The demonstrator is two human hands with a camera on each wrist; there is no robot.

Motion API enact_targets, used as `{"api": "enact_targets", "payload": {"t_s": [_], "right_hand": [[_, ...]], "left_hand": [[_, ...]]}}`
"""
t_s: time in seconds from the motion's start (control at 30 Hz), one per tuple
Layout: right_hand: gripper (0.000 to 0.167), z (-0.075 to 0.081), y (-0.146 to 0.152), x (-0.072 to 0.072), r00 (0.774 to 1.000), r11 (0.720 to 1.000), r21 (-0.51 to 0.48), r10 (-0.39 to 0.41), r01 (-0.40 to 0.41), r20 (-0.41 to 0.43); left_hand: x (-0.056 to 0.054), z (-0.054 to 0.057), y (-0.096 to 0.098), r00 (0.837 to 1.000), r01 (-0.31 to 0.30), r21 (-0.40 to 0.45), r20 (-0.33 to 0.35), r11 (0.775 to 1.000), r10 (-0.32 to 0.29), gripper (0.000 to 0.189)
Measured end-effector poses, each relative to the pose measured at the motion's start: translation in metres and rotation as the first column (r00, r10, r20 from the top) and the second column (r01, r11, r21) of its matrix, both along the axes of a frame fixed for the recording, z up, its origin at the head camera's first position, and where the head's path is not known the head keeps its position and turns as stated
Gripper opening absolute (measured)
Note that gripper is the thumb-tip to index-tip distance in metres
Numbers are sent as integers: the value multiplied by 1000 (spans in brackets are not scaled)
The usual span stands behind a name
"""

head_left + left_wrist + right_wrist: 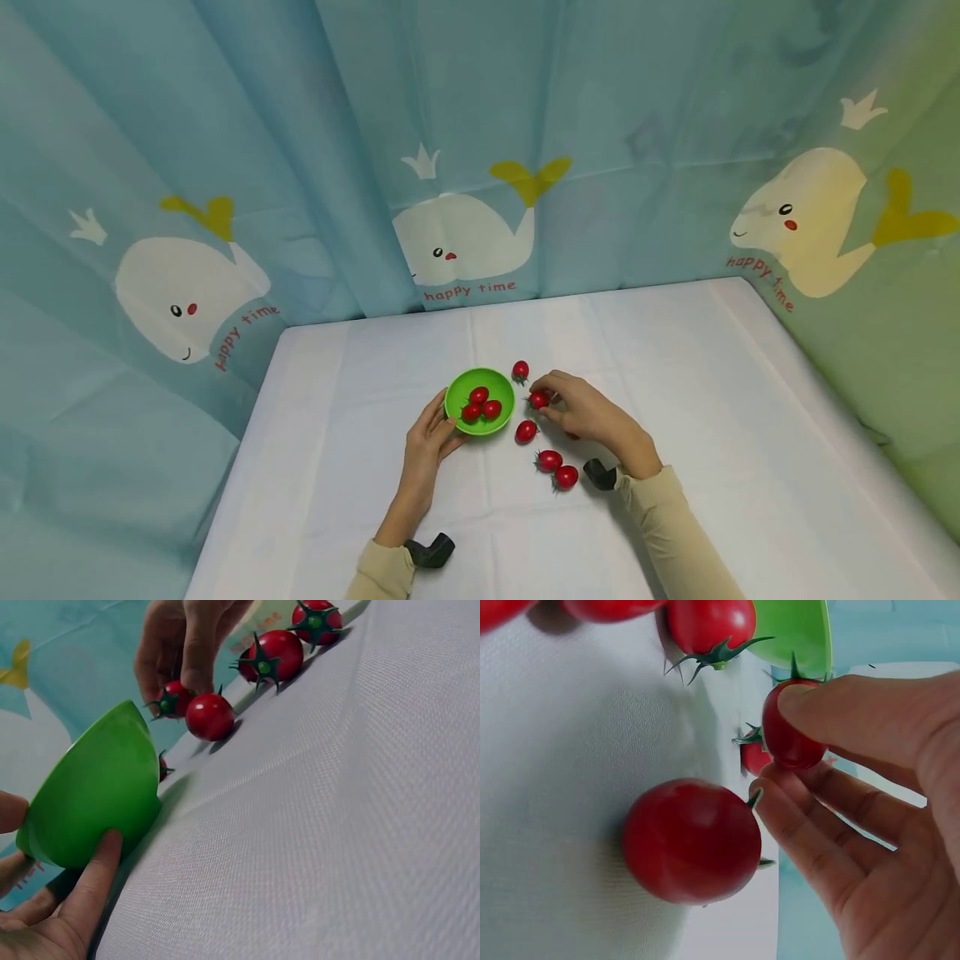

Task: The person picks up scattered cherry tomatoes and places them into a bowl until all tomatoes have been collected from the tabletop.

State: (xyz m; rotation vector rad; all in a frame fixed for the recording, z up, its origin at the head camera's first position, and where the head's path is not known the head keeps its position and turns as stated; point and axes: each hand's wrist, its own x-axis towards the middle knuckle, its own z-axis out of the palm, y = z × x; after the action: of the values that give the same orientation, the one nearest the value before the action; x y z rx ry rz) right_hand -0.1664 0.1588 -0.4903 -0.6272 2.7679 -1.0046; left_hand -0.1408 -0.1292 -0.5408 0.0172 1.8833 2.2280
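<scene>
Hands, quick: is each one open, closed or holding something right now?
Left hand: holding the green bowl.
Right hand: pinching a small tomato.

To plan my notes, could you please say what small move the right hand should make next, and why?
Probably carry the pinched tomato over the green bowl: the right hand grips it, the left hand holds the bowl, and three tomatoes lie inside.

Reading from here: red "happy time" lettering (470, 291), three times on the curtain (480, 75). Beside left whale (180, 283), slanting up; under middle whale (468, 237), near level; under right whale (817, 200), slanting down.
</scene>
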Motion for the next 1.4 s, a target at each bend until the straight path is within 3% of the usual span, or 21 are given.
{"api": "enact_targets", "payload": {"t_s": [0.4,0.63,0.93,1.4], "right_hand": [[29,2,-1,-3,999,998,-67,-2,-1,-50],[31,-1,-5,-2,998,995,-101,-21,16,-52],[33,-2,-13,0,993,989,-149,-33,16,-114],[33,-4,-18,-1,978,981,-194,-66,27,-199]], "left_hand": [[-1,4,1,1000,-18,26,-8,999,18,59],[1,0,3,1000,2,5,-17,1000,-2,60],[3,1,4,1000,-8,23,8,1000,8,58],[0,-1,1,1000,3,7,-21,1000,-3,60]]}}
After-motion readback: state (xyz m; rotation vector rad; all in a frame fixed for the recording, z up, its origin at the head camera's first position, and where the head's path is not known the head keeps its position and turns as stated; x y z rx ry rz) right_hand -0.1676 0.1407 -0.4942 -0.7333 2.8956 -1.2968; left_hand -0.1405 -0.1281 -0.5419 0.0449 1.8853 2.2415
